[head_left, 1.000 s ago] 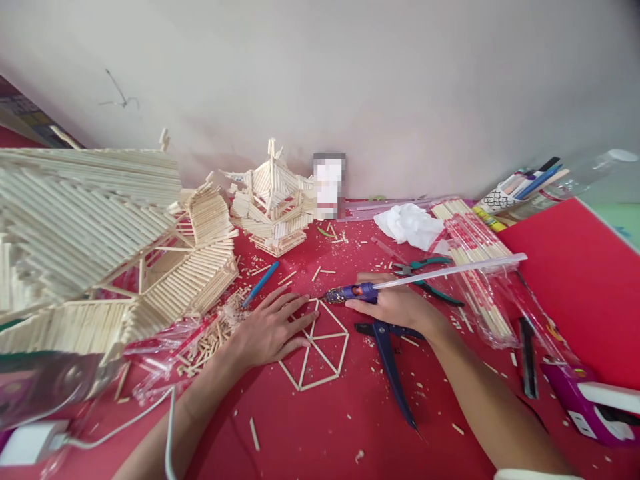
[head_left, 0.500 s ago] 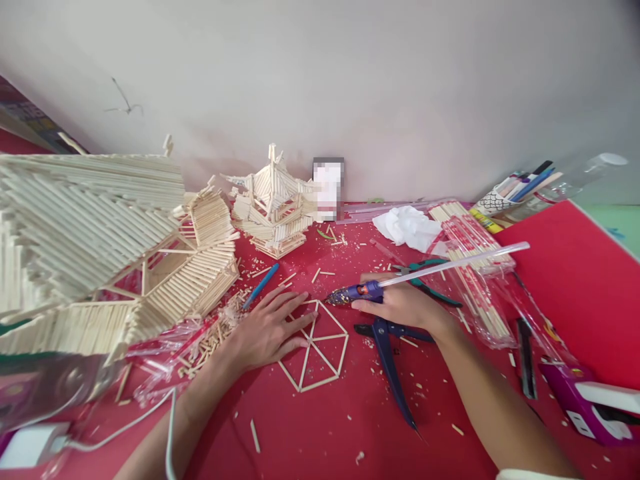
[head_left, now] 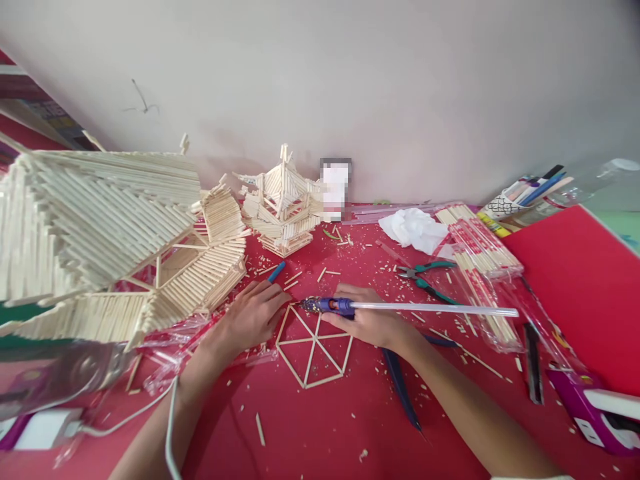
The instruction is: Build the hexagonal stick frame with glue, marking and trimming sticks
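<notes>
A flat hexagon frame of thin wooden sticks (head_left: 314, 347) with spokes lies on the red table (head_left: 320, 420). My right hand (head_left: 373, 323) is closed round a purple glue gun (head_left: 330, 305) with a long clear glue stick (head_left: 435, 309) trailing to the right; its nozzle sits at the frame's upper left corner. My left hand (head_left: 253, 315) rests fingers-down on the table at the frame's left edge, fingertips near that corner and a blue pen (head_left: 276, 271).
Big stick-built roofs (head_left: 100, 227) fill the left; a small stick pagoda (head_left: 283, 203) stands at the back. Pliers (head_left: 425, 277), packs of sticks (head_left: 480, 257), tissue (head_left: 413, 227), blue scissors (head_left: 400, 387), a purple device (head_left: 590, 407), a white cable (head_left: 167, 427) and stick scraps lie around.
My right hand swung the glue gun left and down onto the frame's upper left corner. My left hand slid off the frame to its left edge. The view shifted slightly.
</notes>
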`<control>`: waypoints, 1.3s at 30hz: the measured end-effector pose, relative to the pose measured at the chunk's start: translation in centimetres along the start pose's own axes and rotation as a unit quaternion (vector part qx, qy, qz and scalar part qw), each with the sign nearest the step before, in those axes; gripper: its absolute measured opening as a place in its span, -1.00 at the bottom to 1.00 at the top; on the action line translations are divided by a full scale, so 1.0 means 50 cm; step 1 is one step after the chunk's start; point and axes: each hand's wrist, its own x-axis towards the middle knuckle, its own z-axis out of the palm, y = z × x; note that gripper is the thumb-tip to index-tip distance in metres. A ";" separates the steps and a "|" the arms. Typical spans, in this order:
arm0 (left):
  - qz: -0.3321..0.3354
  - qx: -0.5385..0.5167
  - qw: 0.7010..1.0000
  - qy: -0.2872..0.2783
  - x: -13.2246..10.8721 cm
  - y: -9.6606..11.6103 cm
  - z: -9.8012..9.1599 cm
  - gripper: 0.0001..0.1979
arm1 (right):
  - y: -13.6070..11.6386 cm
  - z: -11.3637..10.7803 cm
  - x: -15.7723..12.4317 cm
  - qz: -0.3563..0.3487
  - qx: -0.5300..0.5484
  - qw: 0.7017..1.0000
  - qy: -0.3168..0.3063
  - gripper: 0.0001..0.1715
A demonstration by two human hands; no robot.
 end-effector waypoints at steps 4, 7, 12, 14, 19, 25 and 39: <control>0.002 -0.016 1.000 -0.015 -0.001 -0.003 -0.002 -0.71 | 0.000 0.024 0.005 -0.014 -0.017 1.000 0.006 -0.68; 0.002 -0.035 0.999 -0.018 -0.001 -0.007 0.000 -0.73 | 0.003 0.035 0.008 -0.021 -0.028 0.999 0.017 -0.68; -0.003 -0.044 0.999 -0.028 -0.002 -0.010 0.005 -0.72 | 0.006 0.043 0.008 -0.007 -0.040 0.999 0.026 -0.69; -0.005 -0.043 0.999 -0.032 -0.003 -0.010 0.005 -0.72 | 0.005 0.044 0.008 -0.007 -0.045 0.998 0.032 -0.68; -0.008 -0.047 0.998 -0.036 -0.004 -0.011 0.005 -0.72 | 0.002 0.045 0.009 -0.010 -0.051 0.998 0.030 -0.65; -0.004 -0.039 0.999 -0.028 -0.004 -0.010 0.003 -0.73 | -0.001 0.037 0.007 0.003 -0.045 0.999 0.026 -0.66; -0.014 -0.056 0.997 -0.046 -0.001 -0.009 -0.001 -0.69 | 0.009 0.020 -0.003 0.100 0.043 0.994 -0.004 -0.51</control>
